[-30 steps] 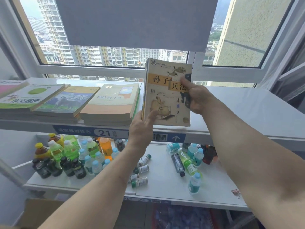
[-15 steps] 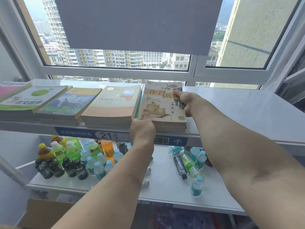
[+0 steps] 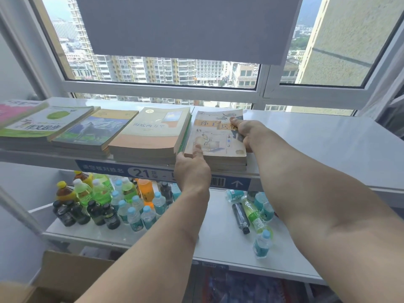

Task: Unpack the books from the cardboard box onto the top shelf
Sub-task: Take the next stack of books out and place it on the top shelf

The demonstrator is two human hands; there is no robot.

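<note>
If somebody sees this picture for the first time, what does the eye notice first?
Two bare arms reach to the top shelf, where the left hand and right hand hold a pale illustrated book on the rightmost stack. Below stand many coloured bottles, and behind, a window shows towers.

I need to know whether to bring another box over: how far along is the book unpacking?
Done: four piles of books already lie flat along the top shelf. In hand: the left hand and right hand grip a cream illustrated book lying on a fifth pile. Left: the cardboard box sits at the lower left, but its inside is hidden, so the remaining count is unknown.
</note>
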